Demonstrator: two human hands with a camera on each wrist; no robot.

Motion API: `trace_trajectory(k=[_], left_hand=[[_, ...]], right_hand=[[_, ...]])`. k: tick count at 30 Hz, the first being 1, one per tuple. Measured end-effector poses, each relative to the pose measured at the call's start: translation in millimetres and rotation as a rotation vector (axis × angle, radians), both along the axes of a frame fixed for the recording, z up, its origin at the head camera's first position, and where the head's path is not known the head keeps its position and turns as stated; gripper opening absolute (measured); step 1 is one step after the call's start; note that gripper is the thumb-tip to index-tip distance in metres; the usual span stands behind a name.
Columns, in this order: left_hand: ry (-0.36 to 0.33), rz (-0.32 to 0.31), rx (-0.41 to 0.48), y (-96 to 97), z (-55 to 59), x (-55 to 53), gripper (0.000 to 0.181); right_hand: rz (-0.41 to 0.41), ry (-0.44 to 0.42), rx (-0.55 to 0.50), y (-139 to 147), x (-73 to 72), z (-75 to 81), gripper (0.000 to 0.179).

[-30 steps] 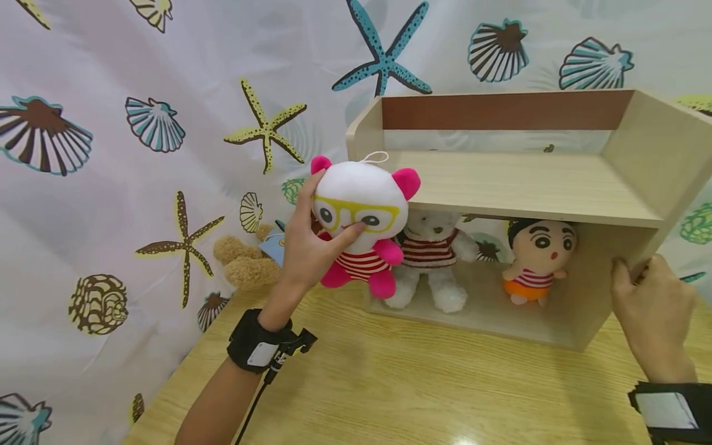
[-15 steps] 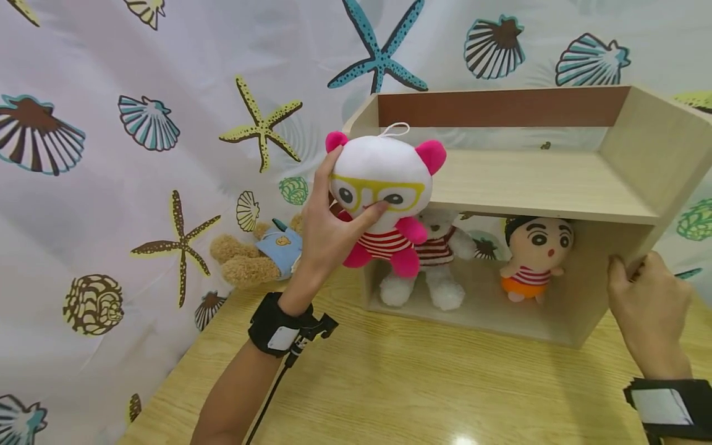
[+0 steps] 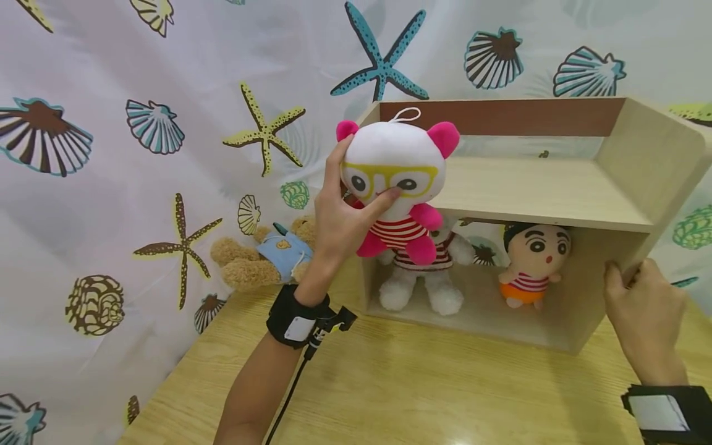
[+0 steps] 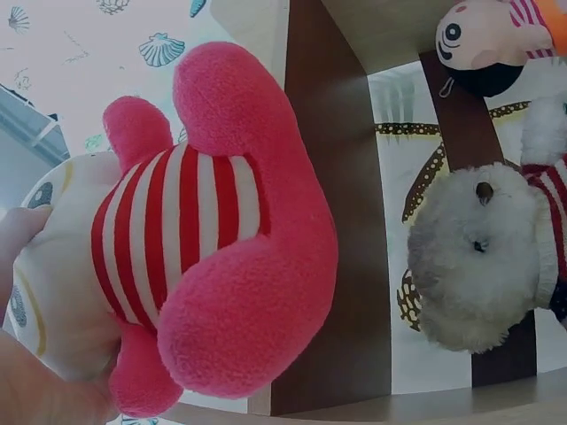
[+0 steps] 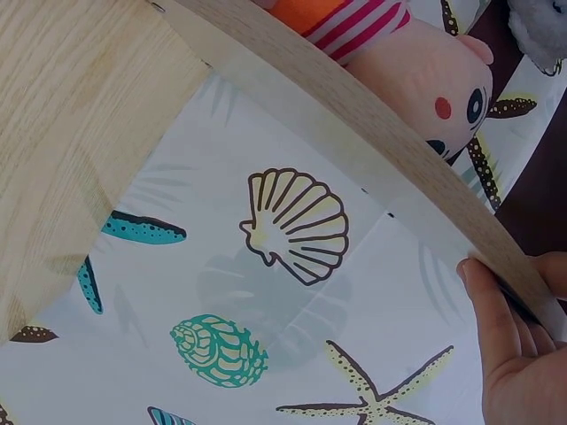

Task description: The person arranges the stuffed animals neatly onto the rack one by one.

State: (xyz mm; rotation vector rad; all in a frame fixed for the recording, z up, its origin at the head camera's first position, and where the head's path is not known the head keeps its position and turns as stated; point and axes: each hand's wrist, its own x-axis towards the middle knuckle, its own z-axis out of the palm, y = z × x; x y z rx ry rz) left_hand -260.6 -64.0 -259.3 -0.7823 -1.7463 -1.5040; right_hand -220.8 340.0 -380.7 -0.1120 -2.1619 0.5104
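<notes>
My left hand [image 3: 347, 216] grips a plush panda [image 3: 396, 167] by its white head, thumb across the face. The panda has pink ears and limbs, yellow glasses and a red-striped body [image 4: 182, 230]. It is held up in front of the left end of a wooden shelf [image 3: 545, 185]. Its legs partly cover a white plush bear [image 3: 425, 284] in a striped sweater, seated in the lower compartment. My right hand [image 3: 645, 315] grips the front edge of the shelf's right side panel [image 5: 390, 142], thumb on the inner face and fingers on the outer.
A plush boy doll [image 3: 531, 266] in orange shorts stands at the right of the lower compartment. A brown teddy bear [image 3: 267, 253] in a blue shirt lies left of the shelf on the wooden table [image 3: 445, 383]. Behind hangs a shell-patterned curtain [image 3: 167, 74].
My left hand has raised the plush panda and carried it right, from beside the shelf's lower left to the level of the upper board. My right hand keeps its grip on the side panel.
</notes>
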Motion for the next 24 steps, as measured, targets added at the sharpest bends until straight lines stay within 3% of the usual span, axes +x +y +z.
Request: trace_trajectory(k=[24], left_hand=[[0.042, -0.007, 0.014, 14.2, 44.8, -14.8, 0.077]], right_hand=[[0.000, -0.034, -0.017, -4, 3.6, -0.3, 0.031]])
